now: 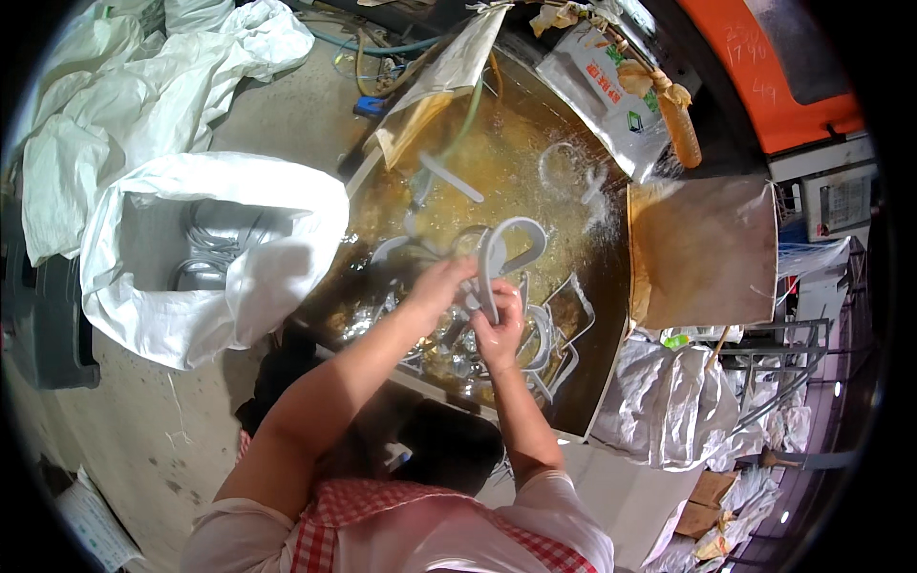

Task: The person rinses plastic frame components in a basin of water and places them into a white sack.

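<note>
Over a tank of brownish water (511, 129), my two hands are close together. My right hand (501, 323) is closed around the lower end of a grey, curved plastic-looking strip (541, 237), whose hooked end bends over at the top. My left hand (441, 288) has its fingers closed at the same cluster of grey pieces, just left of the right hand; the fingers partly hide what they grip. Another grey strip (452, 179) floats farther off. Below and around my hands lie several more grey looped pieces (571, 368), partly in the water.
Left of the tank stands a container lined with a white sack (320, 196), with grey looped pieces inside (215, 244). White sacks (124, 86) are heaped at the far left. A brown-stained board (702, 253) borders the tank's right side. An orange machine panel (764, 115) rises at far right.
</note>
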`<action>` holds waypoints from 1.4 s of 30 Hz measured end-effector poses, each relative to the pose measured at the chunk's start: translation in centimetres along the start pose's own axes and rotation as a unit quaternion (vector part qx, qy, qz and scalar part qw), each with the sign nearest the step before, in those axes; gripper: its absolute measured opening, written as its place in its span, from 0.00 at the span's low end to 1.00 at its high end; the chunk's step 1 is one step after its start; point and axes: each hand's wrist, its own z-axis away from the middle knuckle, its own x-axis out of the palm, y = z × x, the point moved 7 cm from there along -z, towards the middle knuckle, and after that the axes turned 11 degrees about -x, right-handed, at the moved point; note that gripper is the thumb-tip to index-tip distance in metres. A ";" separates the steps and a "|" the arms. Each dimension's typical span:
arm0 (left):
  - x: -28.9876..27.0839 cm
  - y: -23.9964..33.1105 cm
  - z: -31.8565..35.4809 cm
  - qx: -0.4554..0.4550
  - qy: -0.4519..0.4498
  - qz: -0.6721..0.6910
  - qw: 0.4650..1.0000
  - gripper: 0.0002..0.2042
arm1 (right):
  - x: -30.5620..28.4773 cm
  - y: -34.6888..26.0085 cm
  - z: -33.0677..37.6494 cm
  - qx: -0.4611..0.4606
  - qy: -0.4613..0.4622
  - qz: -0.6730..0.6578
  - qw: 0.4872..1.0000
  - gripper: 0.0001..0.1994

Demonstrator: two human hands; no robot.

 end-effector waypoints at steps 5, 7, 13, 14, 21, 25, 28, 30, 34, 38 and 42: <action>-0.6 0.9 -0.4 -0.008 0.016 -0.030 0.999 0.14 | 0.1 -2.0 1.0 0.077 -0.056 -0.134 0.986 0.06; -0.6 1.7 -0.1 0.003 0.008 -0.015 1.000 0.15 | 0.4 -3.3 0.4 0.036 -0.104 -0.106 0.988 0.06; 2.0 1.0 0.9 -0.074 -0.138 -0.028 0.987 0.29 | -0.9 -2.1 1.5 0.026 -0.113 -0.110 0.987 0.08; 1.8 0.3 0.3 -0.072 -0.160 -0.020 0.984 0.29 | -1.4 -1.7 1.7 0.026 -0.089 -0.098 0.991 0.09; 4.0 1.3 2.4 -0.062 -0.200 -0.037 0.977 0.21 | -3.5 0.4 0.5 0.100 -0.011 -0.005 0.995 0.08; 3.9 2.4 3.2 0.106 -0.064 -0.130 0.984 0.20 | -4.4 2.2 1.3 0.166 0.113 -0.095 0.975 0.08; 4.6 3.5 4.6 0.203 0.002 -0.317 0.926 0.23 | -5.5 1.8 0.7 0.165 0.154 -0.119 0.967 0.11; 6.5 5.0 7.0 0.200 -0.020 -0.485 0.851 0.26 | -5.1 1.5 1.1 0.169 0.117 -0.174 0.963 0.11; 6.6 4.9 6.7 0.366 0.014 -0.434 0.823 0.24 | -4.2 0.8 1.5 0.209 0.109 -0.250 0.939 0.11; 7.1 4.0 7.1 0.494 0.112 -0.548 0.666 0.25 | -3.1 0.0 0.5 0.237 0.069 -0.269 0.931 0.18; 5.4 3.6 4.6 0.249 -0.025 -0.542 0.803 0.28 | -4.1 1.2 0.8 0.277 0.014 -0.198 0.940 0.19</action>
